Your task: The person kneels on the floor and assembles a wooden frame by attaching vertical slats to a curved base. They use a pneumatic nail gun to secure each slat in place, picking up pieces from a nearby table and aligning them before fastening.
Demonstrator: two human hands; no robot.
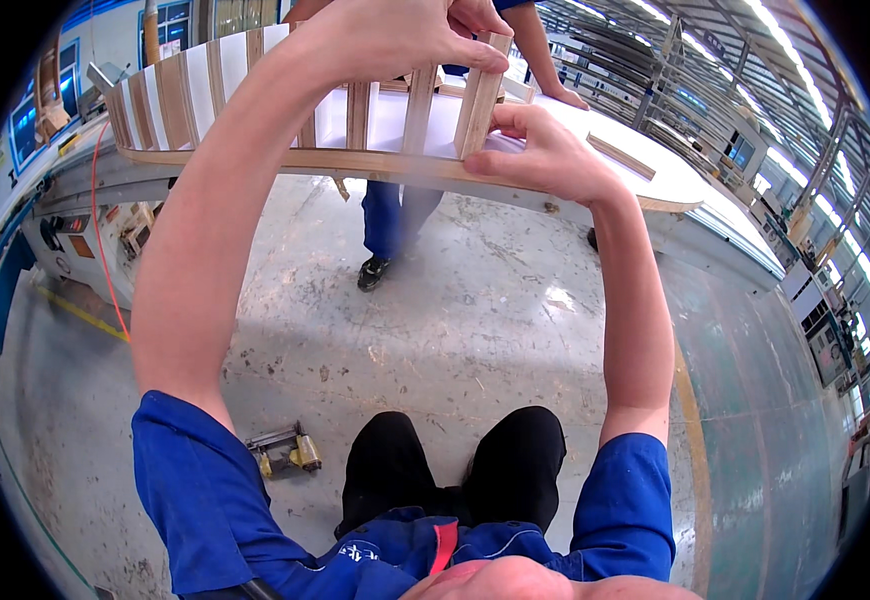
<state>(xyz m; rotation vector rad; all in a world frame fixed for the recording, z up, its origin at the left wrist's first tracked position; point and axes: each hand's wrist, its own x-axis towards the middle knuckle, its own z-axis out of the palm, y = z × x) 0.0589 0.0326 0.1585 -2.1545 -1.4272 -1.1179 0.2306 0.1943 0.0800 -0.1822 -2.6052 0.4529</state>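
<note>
Head view: my left hand (415, 38) is closed on the top of an upright wooden slat (479, 105), which runs down from it at four o'clock. The slat's foot, at the curved wooden frame (375, 162), lies at nine o'clock from my right hand (547, 155); my thumb touches there, but some fingertips are hidden, so I cannot tell whether they clamp. At twelve o'clock, the co-worker (383, 222) is cut off.

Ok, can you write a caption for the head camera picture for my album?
The left hand touches an upright wooden slat near its top, the right hand near its foot.
</note>
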